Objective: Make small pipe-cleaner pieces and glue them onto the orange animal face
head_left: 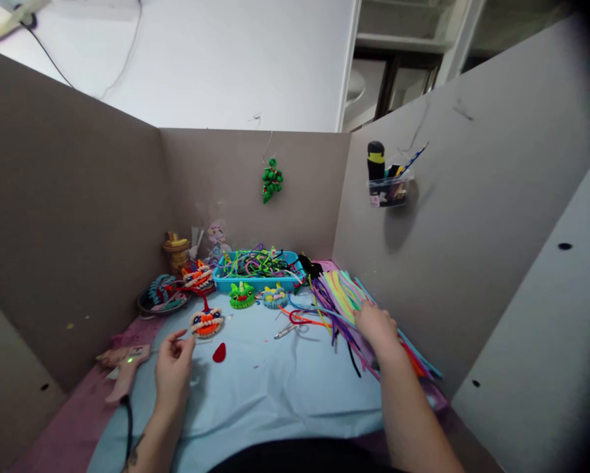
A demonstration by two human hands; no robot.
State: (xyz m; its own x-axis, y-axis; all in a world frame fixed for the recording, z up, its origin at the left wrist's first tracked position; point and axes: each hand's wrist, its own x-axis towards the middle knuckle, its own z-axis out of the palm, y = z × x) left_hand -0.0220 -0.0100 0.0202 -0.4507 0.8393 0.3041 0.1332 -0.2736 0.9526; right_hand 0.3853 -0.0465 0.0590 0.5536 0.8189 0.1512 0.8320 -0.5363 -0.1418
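Note:
My left hand (174,358) hovers over the blue cloth with its fingers loosely curled and apart, and I see nothing held in it. Just beyond its fingertips lies an orange and white lion-head figure (207,323) made of pipe cleaners. A red teardrop-shaped piece (219,353) rests to the right of that hand. My right hand (376,323) is on the pile of colourful pipe cleaners (341,299) at the right. Its fingers are curled down into the pile, and their tips are hidden, so what they grip cannot be made out.
A blue tray (221,284) full of pipe cleaner scraps stands at the back, with green (242,295) and blue-yellow (274,296) figures before it. Scissors (288,330) lie mid-cloth. A pink glue gun (127,374) and a dark bowl (150,309) sit left. Grey panels (255,217) enclose the table.

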